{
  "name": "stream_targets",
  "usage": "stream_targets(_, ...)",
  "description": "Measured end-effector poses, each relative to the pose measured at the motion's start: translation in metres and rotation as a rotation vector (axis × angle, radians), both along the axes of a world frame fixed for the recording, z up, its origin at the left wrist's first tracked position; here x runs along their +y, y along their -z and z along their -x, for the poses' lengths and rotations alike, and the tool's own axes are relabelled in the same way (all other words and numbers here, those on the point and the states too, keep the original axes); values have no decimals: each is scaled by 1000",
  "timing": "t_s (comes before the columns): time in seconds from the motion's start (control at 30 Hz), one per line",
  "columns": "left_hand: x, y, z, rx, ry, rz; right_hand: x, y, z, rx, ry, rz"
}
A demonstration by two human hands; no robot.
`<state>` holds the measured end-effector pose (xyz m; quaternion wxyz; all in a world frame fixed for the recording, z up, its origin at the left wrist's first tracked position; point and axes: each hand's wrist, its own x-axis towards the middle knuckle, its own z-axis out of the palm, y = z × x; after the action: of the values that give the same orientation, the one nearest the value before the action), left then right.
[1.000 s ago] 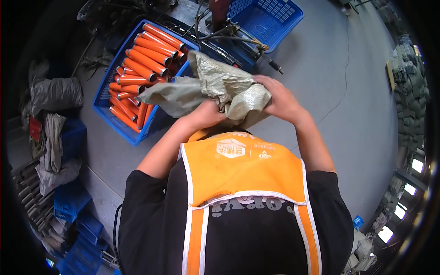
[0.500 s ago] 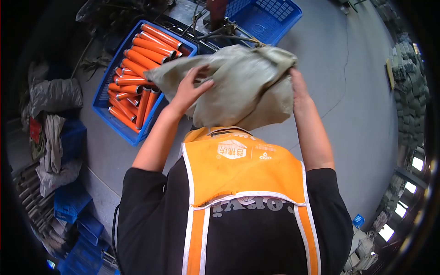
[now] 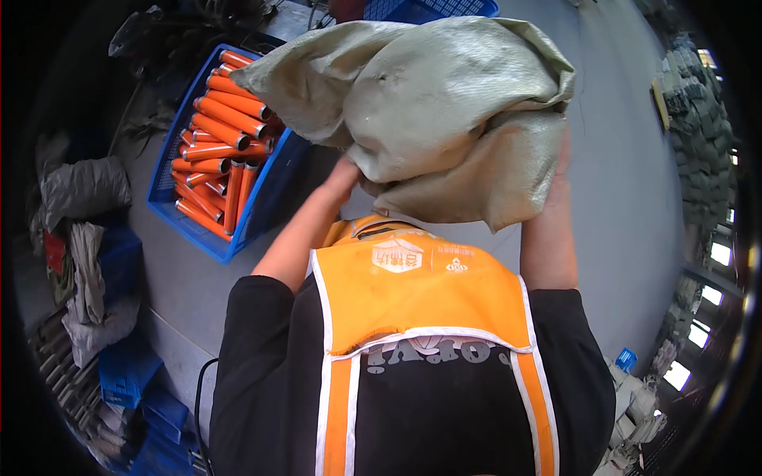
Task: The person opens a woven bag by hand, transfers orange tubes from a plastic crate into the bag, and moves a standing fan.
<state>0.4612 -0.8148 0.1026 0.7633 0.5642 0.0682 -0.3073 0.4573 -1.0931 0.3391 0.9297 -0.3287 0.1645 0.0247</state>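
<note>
A crumpled grey-green woven sack is held up in front of my chest, its folds bulging toward the camera. My left hand is at the sack's lower left side, with the fingers hidden beneath the fabric. On the other side my right hand holds the sack's right edge; its fingers are also covered by the folds. Whether anything is inside the sack cannot be seen.
To the left stands a blue plastic crate filled with several orange tubes with metal ends. Another blue crate is behind the sack. White sacks and blue bins lie far left; stacked grey bundles line the right.
The sack has been lifted closer to the camera and spread wider. My left hand has moved from the sack's front face to underneath its lower left side.
</note>
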Motion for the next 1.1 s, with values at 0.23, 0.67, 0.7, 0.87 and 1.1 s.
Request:
stream_targets(0.23, 140, -140, -79, -4, -322, 403, -135, 34, -4, 108, 41, 374)
stream_targets(0.67, 177, -119, -15, 66, -266, 284, -48, 76, 52, -147, -1125, 1090)
stream_targets(0.7, 177, -120, -15, 50, -248, 267, -37, 71, 47, -176, -1143, 1081)
stream_targets(0.87, 176, -131, -13, -40, -170, 186, -85, 115, 39, 115, -395, 123)
stream_targets(1.1, 192, -91, 15, 81, -36, -102, -66, 76, 48, -171, 59, -50)
